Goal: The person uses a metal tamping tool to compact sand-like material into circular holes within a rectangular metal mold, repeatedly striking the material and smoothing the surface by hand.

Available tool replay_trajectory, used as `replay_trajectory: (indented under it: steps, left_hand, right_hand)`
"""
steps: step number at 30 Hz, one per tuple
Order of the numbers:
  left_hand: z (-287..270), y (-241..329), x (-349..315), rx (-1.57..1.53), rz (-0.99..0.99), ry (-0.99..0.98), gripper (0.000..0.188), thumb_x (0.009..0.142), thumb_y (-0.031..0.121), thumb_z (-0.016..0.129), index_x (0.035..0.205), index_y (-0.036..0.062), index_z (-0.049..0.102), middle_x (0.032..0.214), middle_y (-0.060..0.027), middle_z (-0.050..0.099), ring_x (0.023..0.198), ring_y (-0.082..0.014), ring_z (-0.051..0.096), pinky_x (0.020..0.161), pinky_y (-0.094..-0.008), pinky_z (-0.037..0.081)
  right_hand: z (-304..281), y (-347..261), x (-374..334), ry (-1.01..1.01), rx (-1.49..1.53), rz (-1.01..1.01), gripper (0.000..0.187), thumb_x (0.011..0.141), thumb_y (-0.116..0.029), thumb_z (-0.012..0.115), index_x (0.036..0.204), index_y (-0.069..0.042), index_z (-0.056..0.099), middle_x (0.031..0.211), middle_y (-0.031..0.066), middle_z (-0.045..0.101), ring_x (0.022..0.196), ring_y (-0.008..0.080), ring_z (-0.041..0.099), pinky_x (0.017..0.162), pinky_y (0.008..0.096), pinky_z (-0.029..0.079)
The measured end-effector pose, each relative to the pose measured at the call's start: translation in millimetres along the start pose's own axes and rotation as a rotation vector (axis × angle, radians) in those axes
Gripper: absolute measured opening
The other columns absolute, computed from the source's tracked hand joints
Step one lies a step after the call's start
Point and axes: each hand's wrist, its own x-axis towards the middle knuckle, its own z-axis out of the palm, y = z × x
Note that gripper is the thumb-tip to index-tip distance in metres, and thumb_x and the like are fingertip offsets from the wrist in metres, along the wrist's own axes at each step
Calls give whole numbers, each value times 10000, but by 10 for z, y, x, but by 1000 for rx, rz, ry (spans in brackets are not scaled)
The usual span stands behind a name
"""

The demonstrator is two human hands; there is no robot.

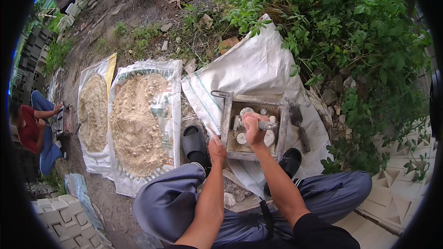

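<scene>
White sacking (272, 62) underlies wooden frame (226, 115); weak bracing could let it skid. Right hand (253, 129) clenches grey bar (267, 125); left hand (217, 149) curls at frame's edge, hold unclear.

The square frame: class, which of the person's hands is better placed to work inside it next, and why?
Probably the right hand: it is over the frame, gripping the grey tool. The left hand is outside, beside the frame's left edge.

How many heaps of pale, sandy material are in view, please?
2. The wider heap lies on a white sack, left of the person's left hand; the narrower heap lies further left, on a yellow-edged sack. Both are in plain view.
</scene>
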Motion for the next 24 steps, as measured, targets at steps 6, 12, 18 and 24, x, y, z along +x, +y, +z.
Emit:
replay_trajectory:
  steps: [6, 12, 18, 24]
  left_hand:
    - [-234, -11, -7, 101, -103, -53, 512, 956, 308, 292, 980, -54, 653, 920, -279, 639, 902, -439, 593, 828, -464, 439]
    - [-122, 23, 18, 47, -90, -37, 511, 955, 310, 296, 971, -55, 653, 924, -277, 639, 899, -437, 595, 828, -457, 442]
    - [-230, 129, -45, 53, -68, 25, 513, 954, 311, 298, 966, -62, 651, 923, -278, 639, 902, -434, 596, 829, -455, 443]
    - [-246, 202, -39, 88, -98, -11, 509, 957, 315, 310, 992, -68, 643, 943, -284, 639, 938, -431, 599, 837, -452, 439]
  right_hand:
    - [166, -520, 50, -83, 99, 62, 225, 758, -36, 475, 569, 84, 456, 503, 70, 436, 447, 100, 368, 426, 296, 301]
    - [205, -155, 32, -141, -149, -77, 264, 778, -33, 499, 550, 33, 384, 482, 46, 380, 426, 127, 352, 434, 305, 287]
    - [358, -781, 108, 19, -36, 97, 277, 786, -50, 511, 546, 30, 396, 479, 54, 373, 430, 108, 341, 431, 310, 262]
    - [410, -227, 30, -119, -260, 94, 255, 758, -47, 499, 548, 26, 375, 461, 94, 348, 418, 201, 353, 442, 361, 253]
